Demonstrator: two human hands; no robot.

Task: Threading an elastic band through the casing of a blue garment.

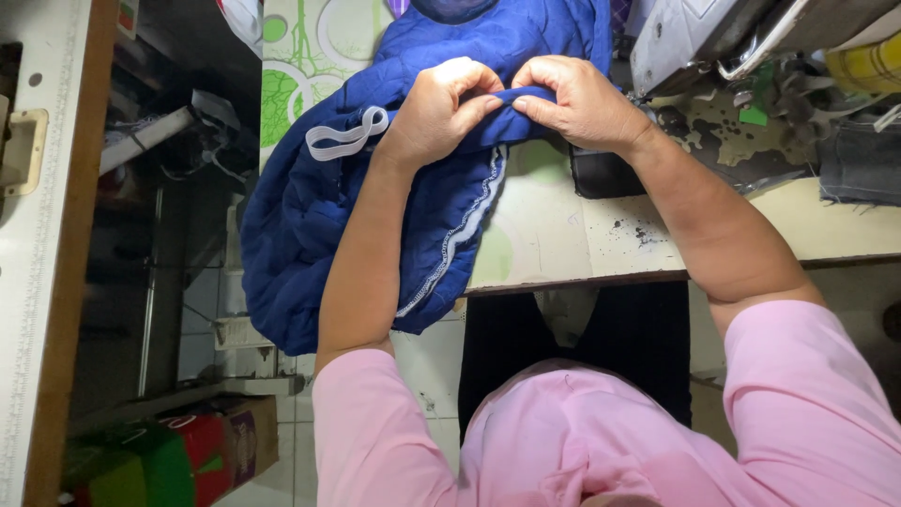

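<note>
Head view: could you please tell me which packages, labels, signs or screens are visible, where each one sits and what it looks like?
Cardboard box: on the floor at lower left, brown, box-shaped, with a purple printed panel on its side.
Red and green package: lower left, next to the box, bulky, bright red and green.
Green tag: upper right, near the sewing machine, small and rectangular.
No screens or signs show.

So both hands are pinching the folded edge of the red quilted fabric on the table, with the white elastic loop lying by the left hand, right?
Not quite: the quilted fabric is dark blue, not red, as the head view shows. The rest holds: the left hand and right hand pinch its folded edge over the table, and the white elastic loop lies by the left hand.
</note>
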